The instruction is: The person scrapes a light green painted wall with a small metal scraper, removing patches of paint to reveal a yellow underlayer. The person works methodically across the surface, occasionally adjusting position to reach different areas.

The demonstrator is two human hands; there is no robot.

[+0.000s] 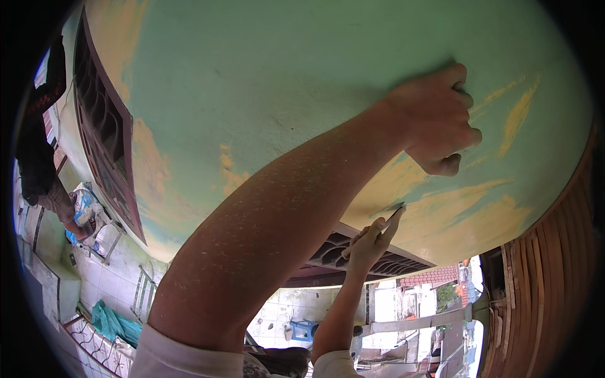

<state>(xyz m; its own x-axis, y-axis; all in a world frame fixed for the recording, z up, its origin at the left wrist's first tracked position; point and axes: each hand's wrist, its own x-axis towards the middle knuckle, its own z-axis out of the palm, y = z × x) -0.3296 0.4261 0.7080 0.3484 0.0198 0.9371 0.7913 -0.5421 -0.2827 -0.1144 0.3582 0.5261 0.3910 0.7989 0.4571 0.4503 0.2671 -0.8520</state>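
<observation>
Held the right hand [368, 247] closed around a thin blade-like tool [398, 210], with its tip up and to the right, at a yellow patch [454, 211] low on a green wall [302, 63]. Angled that forearm steeply upward from the lower edge. Stretched the left arm [265, 227] across the view from lower left to upper right, with pale flecks over the skin, and clenched the left hand [438, 120] at the wall above the tool, knuckles to the right. Could not tell whether the curled fingers hid anything.

Saw a dark window grille [397, 261] just below the right hand, and brown wooden planks [554, 271] along the right. Farther down, noticed a blue stool [303, 330] and a teal cloth [113, 322]. At far left, spotted another person's hand [80, 233] beside a blue-and-white bag [83, 200], with coloured markings too small to read.
</observation>
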